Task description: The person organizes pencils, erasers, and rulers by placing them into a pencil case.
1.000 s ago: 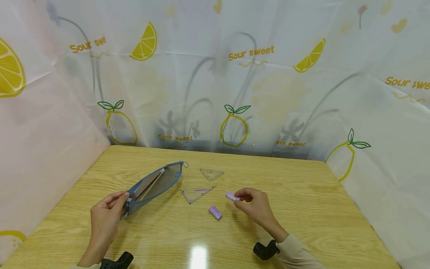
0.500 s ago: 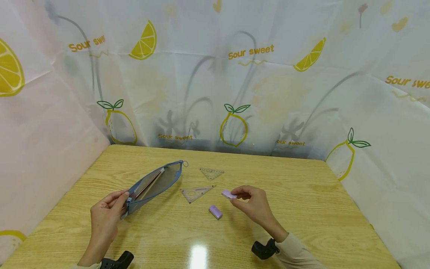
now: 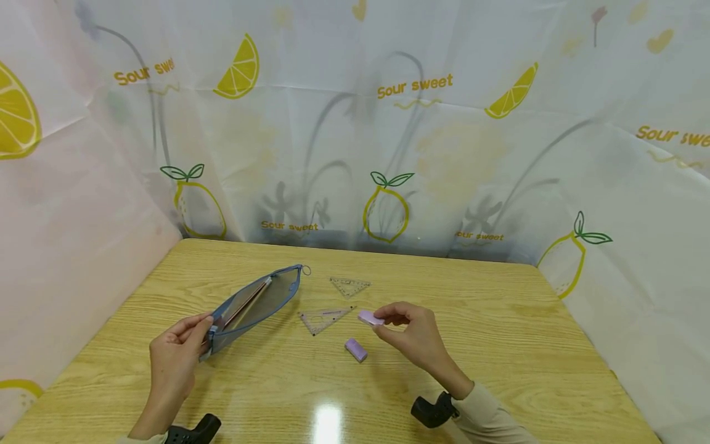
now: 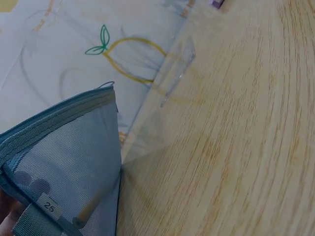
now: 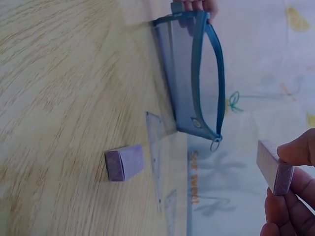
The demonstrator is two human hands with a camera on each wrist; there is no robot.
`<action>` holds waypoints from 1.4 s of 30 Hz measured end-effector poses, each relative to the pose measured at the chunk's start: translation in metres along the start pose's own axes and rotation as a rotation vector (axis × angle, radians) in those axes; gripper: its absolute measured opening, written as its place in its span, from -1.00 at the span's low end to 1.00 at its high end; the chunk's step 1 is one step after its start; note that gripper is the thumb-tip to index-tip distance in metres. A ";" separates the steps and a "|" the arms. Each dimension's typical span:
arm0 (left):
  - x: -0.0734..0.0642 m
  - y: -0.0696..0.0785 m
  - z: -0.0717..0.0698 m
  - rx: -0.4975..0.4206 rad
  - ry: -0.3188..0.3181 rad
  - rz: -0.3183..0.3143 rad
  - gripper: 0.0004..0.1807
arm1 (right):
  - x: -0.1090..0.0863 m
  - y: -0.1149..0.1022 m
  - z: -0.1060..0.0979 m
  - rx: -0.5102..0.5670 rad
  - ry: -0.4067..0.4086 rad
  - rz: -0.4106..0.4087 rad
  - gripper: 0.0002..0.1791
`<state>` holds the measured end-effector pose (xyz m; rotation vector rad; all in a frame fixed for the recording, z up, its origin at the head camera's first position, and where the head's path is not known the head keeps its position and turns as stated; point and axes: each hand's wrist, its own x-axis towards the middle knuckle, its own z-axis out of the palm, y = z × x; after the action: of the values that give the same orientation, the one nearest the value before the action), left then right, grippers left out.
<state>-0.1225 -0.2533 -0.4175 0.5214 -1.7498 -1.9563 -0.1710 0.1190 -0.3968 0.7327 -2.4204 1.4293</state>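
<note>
My left hand (image 3: 174,354) grips the near end of a blue mesh zip pouch (image 3: 280,300), which stands with its mouth open. Inside lie long thin items (image 3: 252,301); a round wooden end (image 4: 84,212) shows through the mesh in the left wrist view. Between thumb and fingers my right hand (image 3: 416,336) pinches a small purple eraser (image 5: 269,164), held above the table. A second purple eraser (image 3: 355,350) lies on the wood below and to the left of that hand.
Two clear set squares lie between pouch and right hand: a larger one (image 3: 308,323) and, farther back, a smaller one (image 3: 349,291). The wooden table (image 3: 499,327) ends at a lemon-print curtain (image 3: 333,123) behind and at both sides.
My right hand has carried the pinched eraser a short way left and slightly farther back, toward the pouch. The left hand and pouch have stayed put.
</note>
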 end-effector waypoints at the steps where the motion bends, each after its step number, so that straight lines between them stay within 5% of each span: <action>1: 0.000 0.000 0.000 -0.002 -0.001 0.000 -0.92 | 0.000 -0.001 0.000 0.003 0.000 -0.003 -0.82; 15: 0.001 0.000 0.000 -0.001 -0.004 -0.021 -0.92 | 0.012 -0.016 0.007 0.024 0.007 -0.106 -0.84; 42: 0.001 -0.002 -0.001 -0.008 -0.002 -0.019 -0.92 | 0.034 -0.037 0.024 0.030 0.004 -0.184 -0.83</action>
<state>-0.1227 -0.2540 -0.4195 0.5358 -1.7443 -1.9767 -0.1792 0.0729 -0.3657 0.9308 -2.2660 1.3953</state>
